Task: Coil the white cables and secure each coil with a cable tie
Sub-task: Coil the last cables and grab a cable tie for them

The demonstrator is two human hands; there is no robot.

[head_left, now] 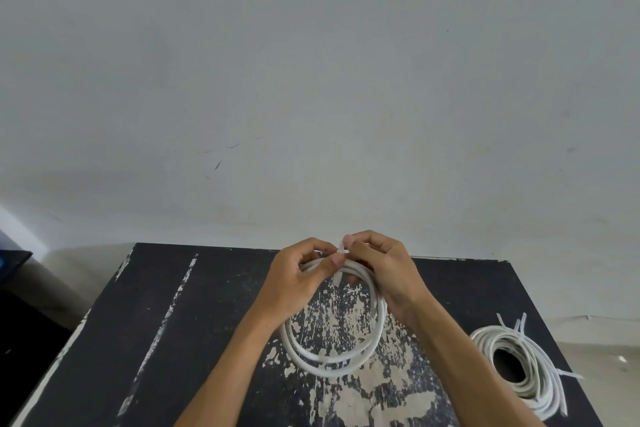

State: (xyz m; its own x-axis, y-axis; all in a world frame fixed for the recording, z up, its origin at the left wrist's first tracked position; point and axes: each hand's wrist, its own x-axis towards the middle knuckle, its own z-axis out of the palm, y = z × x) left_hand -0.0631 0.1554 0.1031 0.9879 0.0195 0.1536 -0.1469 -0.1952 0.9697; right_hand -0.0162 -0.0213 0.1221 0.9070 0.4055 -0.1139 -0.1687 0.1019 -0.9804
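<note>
A white cable coil (pixel 332 362) of a few loops hangs over the black table, held up at its far side by both hands. My left hand (pixel 294 282) grips the top of the coil with thumb and fingers. My right hand (pixel 381 274) pinches a white cable tie (pixel 341 250) that wraps the coil's top, its tail pointing down at the coil's inner edge. A stack of coiled white cables (pixel 533 381) lies at the table's right, with several cable tie tails (pixel 517 322) sticking out.
The worn black table (pixel 194 340) has scraped pale patches in its middle and a pale stripe on the left. A grey wall (pixel 311 97) rises right behind its far edge. A dark object (pixel 14 256) sits at far left.
</note>
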